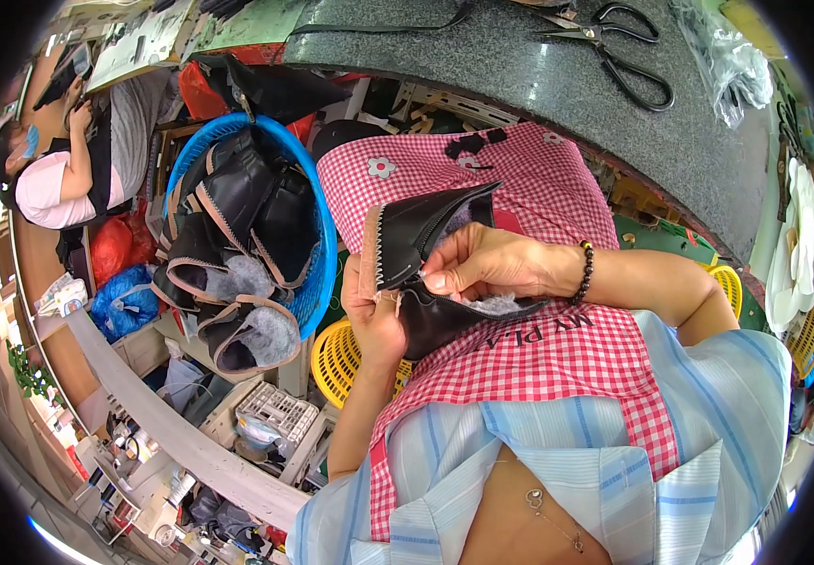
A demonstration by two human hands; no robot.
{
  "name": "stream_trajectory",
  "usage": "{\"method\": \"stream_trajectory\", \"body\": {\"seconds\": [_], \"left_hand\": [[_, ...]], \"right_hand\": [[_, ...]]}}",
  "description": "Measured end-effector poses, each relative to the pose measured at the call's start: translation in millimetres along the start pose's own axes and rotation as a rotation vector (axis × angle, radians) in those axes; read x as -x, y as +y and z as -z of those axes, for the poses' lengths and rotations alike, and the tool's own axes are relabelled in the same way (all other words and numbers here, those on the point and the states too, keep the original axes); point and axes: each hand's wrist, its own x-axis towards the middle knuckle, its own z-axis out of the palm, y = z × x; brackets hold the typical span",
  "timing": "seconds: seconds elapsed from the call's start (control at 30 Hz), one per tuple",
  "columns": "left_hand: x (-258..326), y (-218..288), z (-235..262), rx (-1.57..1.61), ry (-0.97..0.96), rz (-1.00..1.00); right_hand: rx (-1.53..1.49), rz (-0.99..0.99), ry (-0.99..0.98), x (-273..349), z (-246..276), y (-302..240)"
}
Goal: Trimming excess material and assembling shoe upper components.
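Over my lap I hold a black leather boot upper [405, 231] with grey fleece lining and a tan edge sewn with pale zigzag stitches. My left hand [376, 325] is closed round its tan-edged end, thumb near the stitching. Inside the opening, my right hand [487, 259] is closed in a pinch at the leather edge, where the two halves fold toward each other. A thin pale thread end shows by my left thumb. Whether the right fingertips also hold a thread or small tool is hidden.
To the left, a blue basket [329, 273] is piled with similar fleece-lined black uppers. Black-handled scissors [604, 42] and clear plastic [741, 80] lie on the grey stone table [407, 61] ahead. A yellow basket [331, 363] stands below my left arm. Another person [58, 184] works at far left.
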Motion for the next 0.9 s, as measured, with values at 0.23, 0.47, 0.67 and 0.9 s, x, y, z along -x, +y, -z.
{"method": "stream_trajectory", "body": {"seconds": [0.23, 0.47, 0.67, 0.9], "left_hand": [[8, -8, 10, 0.06, 0.055, 0.043], [2, -3, 0, 0.002, 0.079, 0.027], [-6, -16, 10, 0.123, 0.09, 0.147], [-10, 11, -2, -0.135, -0.003, 0.111]], "right_hand": [[-0.146, -0.124, 0.077, -7, -4, -2], [-0.058, -0.075, 0.242, -11, -5, 2], [0.788, 0.18, 0.334, -8, 1, -2], [1.67, 0.99, 0.182, 21, -28, -43]]}}
